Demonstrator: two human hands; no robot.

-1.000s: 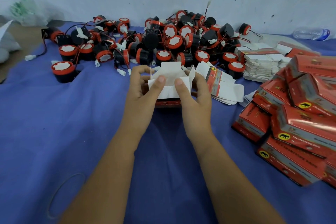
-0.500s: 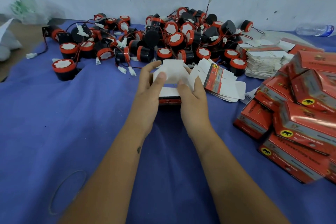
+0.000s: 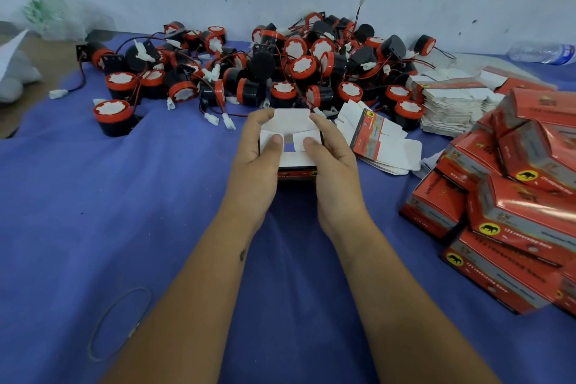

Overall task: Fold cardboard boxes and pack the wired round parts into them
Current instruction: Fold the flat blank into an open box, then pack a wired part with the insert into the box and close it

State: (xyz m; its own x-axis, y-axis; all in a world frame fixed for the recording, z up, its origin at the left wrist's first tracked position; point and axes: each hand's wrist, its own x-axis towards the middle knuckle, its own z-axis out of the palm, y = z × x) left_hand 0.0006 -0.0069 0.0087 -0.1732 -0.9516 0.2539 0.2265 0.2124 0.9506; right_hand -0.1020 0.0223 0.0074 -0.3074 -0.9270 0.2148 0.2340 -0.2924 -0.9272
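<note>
Left hand [image 3: 254, 154] and right hand [image 3: 332, 159] gripping box [image 3: 291, 162] at frame centre, thumbs pressing white flaps, parts [image 3: 280, 68] piled behind

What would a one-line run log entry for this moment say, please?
step: closing box flaps | left hand: thumb pressing side flap | right hand: thumb pressing side flap | round parts: piled behind

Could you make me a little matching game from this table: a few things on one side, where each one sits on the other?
Things:
1. wire ring
2. plastic bottle
3. box being folded
4. heap of round parts

Places:
A. held between both hands
B. far right, by the wall
C. near left, on the blue cloth
D. back middle, along the wall

Pairs: 1-C, 2-B, 3-A, 4-D
</note>
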